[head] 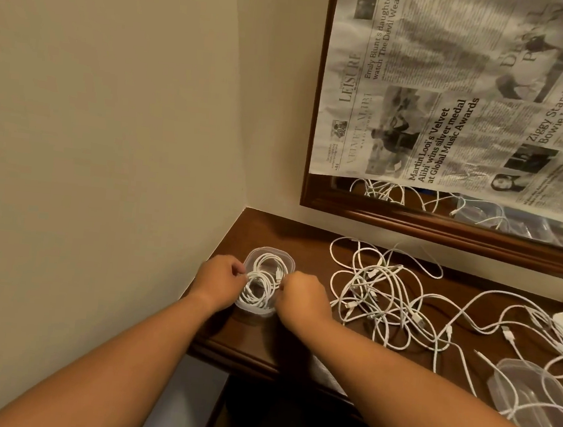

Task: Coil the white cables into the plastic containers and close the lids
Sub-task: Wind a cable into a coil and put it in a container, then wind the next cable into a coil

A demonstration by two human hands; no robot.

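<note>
container: small clear tub (pixel 271 251), sitting on the dresser top (pixel 288 234), no lid on it
coil: white cable coil (pixel 263 280) inside the tub, loops riding up over the near rim, not seated flat
left hand: left hand (pixel 220 281) on the tub's left side, fingers curled, pinching the coil's left edge
right hand: right hand (pixel 302 299) on the tub's right side, fingers curled onto the coil's right edge; fingertips partly hidden, looks like a grip
loose cables: tangled pile (pixel 379 291) right of the tub, apart from it, not yet coiled
spare tub: another clear container (pixel 525 385) far right of the tub and nearer the person, cable strands draped over it
lid: none seen beside the tub; can't tell which item is it
mirror: wood-framed mirror (pixel 443 229) behind and right of the tub, covered by a newspaper (pixel 456 92)
step: tucking the coil down into the tub
progress: early, one cable nearly in, pile untouched
how to do well: press both sides down evenly, push near loops under the rim, tuck plug ends inside the ring, hold coil flat until the lid goes on
risk: coil springs back up; a loop trapped on the rim stops the lid closing
</note>
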